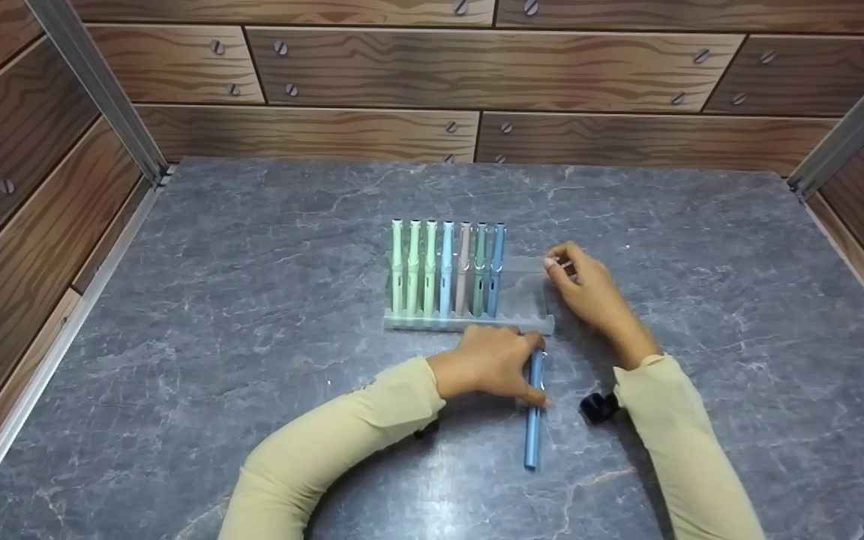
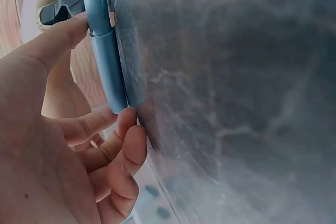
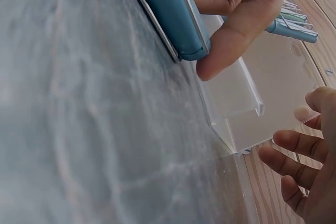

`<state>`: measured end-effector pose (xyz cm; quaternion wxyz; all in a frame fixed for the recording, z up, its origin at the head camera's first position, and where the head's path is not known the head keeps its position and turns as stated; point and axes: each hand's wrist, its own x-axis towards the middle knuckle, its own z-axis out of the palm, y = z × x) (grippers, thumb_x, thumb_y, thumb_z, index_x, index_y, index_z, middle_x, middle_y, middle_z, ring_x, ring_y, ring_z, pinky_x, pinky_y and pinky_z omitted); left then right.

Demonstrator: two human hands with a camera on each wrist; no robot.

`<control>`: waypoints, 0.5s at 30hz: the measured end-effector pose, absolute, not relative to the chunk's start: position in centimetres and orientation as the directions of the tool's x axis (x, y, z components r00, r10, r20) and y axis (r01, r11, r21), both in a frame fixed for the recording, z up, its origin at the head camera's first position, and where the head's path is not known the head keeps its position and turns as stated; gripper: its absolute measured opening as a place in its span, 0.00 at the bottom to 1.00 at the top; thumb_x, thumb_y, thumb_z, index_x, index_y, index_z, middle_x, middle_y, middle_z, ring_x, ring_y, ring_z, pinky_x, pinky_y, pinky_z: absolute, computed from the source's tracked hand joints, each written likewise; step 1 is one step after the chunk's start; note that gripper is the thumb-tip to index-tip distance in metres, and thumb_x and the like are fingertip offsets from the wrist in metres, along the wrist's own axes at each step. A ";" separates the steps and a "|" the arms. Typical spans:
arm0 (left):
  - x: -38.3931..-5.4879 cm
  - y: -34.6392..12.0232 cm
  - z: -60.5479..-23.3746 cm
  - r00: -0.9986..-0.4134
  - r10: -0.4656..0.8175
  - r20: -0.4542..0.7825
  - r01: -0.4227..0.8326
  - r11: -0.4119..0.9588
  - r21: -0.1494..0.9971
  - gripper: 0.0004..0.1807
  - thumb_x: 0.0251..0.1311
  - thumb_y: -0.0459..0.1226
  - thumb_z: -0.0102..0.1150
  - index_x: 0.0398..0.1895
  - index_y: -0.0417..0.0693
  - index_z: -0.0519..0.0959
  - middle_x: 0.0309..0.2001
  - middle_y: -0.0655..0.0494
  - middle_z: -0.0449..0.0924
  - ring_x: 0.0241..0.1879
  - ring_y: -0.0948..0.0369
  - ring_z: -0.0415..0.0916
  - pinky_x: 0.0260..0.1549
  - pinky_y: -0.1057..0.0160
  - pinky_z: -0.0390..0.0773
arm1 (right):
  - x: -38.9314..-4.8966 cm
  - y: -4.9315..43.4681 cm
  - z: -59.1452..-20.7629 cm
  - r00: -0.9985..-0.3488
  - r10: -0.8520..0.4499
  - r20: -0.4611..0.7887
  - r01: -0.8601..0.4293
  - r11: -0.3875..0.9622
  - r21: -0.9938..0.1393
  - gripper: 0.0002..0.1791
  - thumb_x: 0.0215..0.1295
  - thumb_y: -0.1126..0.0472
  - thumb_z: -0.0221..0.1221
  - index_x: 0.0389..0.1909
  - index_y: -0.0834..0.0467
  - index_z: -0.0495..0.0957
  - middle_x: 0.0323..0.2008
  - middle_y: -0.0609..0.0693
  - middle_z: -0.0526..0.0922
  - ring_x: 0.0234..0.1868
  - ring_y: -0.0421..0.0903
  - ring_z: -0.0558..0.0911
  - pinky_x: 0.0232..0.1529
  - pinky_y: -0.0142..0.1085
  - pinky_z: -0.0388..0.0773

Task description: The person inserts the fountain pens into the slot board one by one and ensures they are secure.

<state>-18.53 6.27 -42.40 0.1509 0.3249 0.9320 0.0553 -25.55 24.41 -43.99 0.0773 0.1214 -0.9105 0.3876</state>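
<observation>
A clear acrylic pen stand (image 1: 526, 292) holds several capped pens in a row: light green ones, then a light blue (image 1: 445, 277), a pinkish-brown (image 1: 464, 277), a dark green (image 1: 481, 277) and a blue one (image 1: 495, 277). Directly in front of it, another blue pen (image 1: 532, 442) with a metal clip lies lengthwise on the table. My left hand (image 1: 493, 361) holds this pen, thumb along its side and index finger at its clip end; the other fingers curl near the stand's front lip. At the stand's right edge, my right hand (image 1: 589, 289) grips the clear panel between thumb and fingers.
Grey marbled tabletop (image 1: 214, 315) surrounds the stand. Wood-patterned panels (image 1: 492, 71) rise at the back and sides, with metal posts (image 1: 106, 90) in the corners. A black wrist device (image 1: 597, 407) sits by the right sleeve cuff.
</observation>
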 end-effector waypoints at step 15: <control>-18.8 6.2 -42.3 -0.752 0.613 -0.244 0.538 0.784 0.311 0.36 0.43 0.64 0.68 0.52 0.57 0.73 0.35 0.63 0.79 0.34 0.62 0.76 0.28 0.62 0.72 | -25.7 24.5 -44.1 -0.955 -0.162 0.249 -0.292 0.667 -0.686 0.11 0.73 0.60 0.50 0.46 0.64 0.73 0.42 0.63 0.81 0.44 0.59 0.81 0.49 0.51 0.75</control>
